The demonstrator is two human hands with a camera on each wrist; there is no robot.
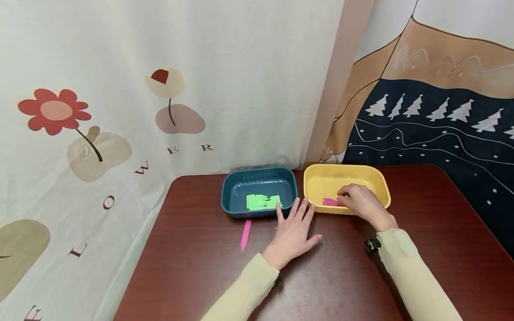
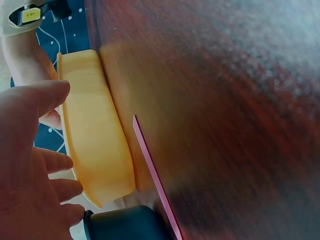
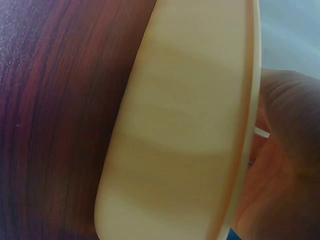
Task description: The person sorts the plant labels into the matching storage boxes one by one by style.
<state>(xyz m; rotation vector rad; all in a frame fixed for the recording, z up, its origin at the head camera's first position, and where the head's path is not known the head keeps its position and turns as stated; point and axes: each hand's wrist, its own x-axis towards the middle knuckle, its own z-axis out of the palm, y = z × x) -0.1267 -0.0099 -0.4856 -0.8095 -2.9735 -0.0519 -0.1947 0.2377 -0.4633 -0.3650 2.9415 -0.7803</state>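
Note:
My right hand (image 1: pixel 362 206) reaches over the front rim into the yellow bin (image 1: pixel 377 178). Its thumb and fingertips come together at the edge of a few flat pink plant labels (image 1: pixel 331 202), pinching there; in the right wrist view the bin's wall (image 3: pixel 175 115) hides most of the fingers. With fingers spread, my left hand (image 1: pixel 292 234) lies in front of the two bins, fingertips right at the front rim of the dark blue bin (image 1: pixel 230 196). Several bright green labels (image 1: pixel 261 202) sit in the blue bin. One pink plant label (image 1: pixel 246 235) with a pointed end lies on the table, left of that hand.
The two bins stand side by side at the back of the dark red wooden table (image 1: pixel 192 258). Behind the table hangs a pale curtain (image 1: pixel 249 89) with printed flowers, and a dark printed cloth (image 1: pixel 441 138) hangs at the right. Both wrists wear small black devices (image 1: pixel 372 244).

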